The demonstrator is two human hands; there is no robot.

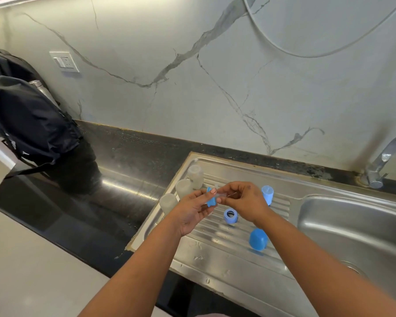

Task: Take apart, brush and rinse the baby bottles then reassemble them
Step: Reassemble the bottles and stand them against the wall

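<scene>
Both hands' grip pinches blue ring between them.

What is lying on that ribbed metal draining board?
On the draining board: three frosted bottles, a blue ring, a blue cap and a paler blue part. The hands hide whatever lies under them.

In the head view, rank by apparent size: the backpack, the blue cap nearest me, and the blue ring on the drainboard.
1. Backpack, largest.
2. Blue cap.
3. Blue ring, slightly smaller; it sits farther away, so this gap is unsure.
</scene>
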